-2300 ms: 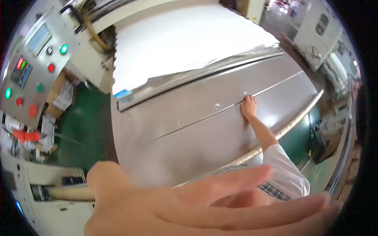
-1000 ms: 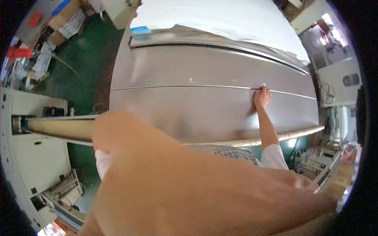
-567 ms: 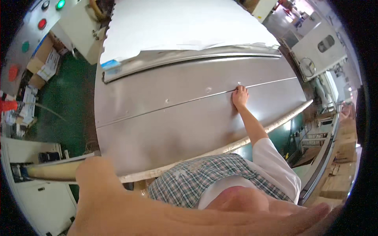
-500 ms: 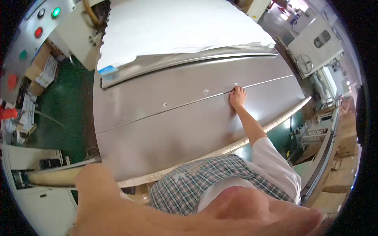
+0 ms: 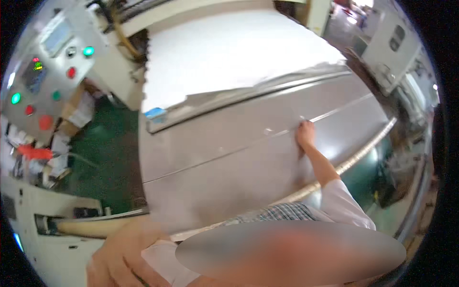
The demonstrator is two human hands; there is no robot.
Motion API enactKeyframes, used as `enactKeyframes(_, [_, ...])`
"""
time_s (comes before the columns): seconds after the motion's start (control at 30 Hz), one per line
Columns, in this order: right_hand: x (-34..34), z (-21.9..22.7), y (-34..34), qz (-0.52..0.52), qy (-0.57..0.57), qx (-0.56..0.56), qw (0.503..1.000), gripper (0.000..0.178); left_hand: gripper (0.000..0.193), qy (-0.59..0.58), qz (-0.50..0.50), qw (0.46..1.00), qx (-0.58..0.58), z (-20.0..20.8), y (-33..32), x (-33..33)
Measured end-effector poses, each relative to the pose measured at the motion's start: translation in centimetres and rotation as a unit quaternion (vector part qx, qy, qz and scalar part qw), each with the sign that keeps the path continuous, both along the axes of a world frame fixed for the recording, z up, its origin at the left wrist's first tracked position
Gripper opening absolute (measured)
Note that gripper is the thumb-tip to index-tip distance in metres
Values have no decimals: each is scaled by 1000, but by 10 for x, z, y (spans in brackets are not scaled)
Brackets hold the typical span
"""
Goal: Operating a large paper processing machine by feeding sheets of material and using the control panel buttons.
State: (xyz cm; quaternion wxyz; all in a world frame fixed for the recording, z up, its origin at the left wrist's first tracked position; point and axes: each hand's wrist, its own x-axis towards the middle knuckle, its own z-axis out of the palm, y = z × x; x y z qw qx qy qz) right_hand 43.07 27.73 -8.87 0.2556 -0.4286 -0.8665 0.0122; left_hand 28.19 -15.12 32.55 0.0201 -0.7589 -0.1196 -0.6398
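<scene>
The left hand [image 5: 125, 251], no longer stretched across the foreground, looms by the near-left corner of the metal desk [image 5: 205, 191]. The right hand [image 5: 306, 132] stays bent at the desk's seam [image 5: 239, 149], so contact there seems unbroken. Whether either grips, I cannot tell.

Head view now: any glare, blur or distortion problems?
Head view: white sheet nearly washed out; bright glare on the metal surface, right of the right hand; control panel soft, its printing unreadable; fisheye bows the surface's edges, black corners; smooth oval blur hides the lower middle.
</scene>
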Motion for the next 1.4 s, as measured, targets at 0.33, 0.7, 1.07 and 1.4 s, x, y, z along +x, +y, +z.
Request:
enactKeyframes(0.33, [28, 9, 7, -11, -19, 13, 1000, 24, 19, -61, 567, 803, -174, -14, 25, -157])
enactKeyframes(0.7, [25, -11, 25, -66, -40, -3, 997, 23, 37, 77, 898, 433, 24, 42, 38, -332])
enactKeyframes(1.07, [24, -5, 18, -54, -34, -11, 998, 26, 28, 103, 916, 388, 14, 45, 33, -331])
enactKeyframes(1.4, [23, -3, 17, -54, -55, -5, 997, 24, 26, 108, 918, 381, 27, 44, 32, -337])
